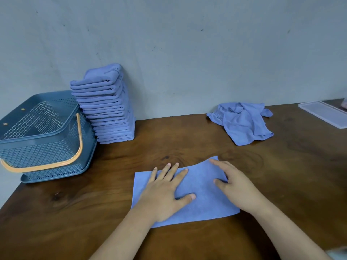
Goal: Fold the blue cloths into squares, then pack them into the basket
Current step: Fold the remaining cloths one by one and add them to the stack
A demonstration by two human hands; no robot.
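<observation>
Dark wooden tabletop (187,143) under a grey wall; near its front lies a blue cloth (202,186), left hand (165,192) and right hand (236,188) pressed flat, fingers straight, likely smoothing it before folding; the folded stack (109,109) waits beside the basket (47,139).

The table (187,145) is dark brown wood with a smooth, lightly glossy finish, and grain rings and knots show through it. The flat cloth (206,199) at lower centre is matt blue fabric with a fine, soft, slightly mottled nap. The stack of folded cloths (109,113) at left centre and the crumpled cloths (242,124) at right centre look like the same matt fabric. The basket (47,147) at the left is blue-grey plastic. Its walls are pierced in a fine lattice and its rim is smooth with a dull sheen. Its handle (79,139) is smooth orange plastic. The tray (324,113) at the upper right is clear, frosted-looking plastic. The wall (187,53) is matt grey paint, scuffed and specked.
</observation>
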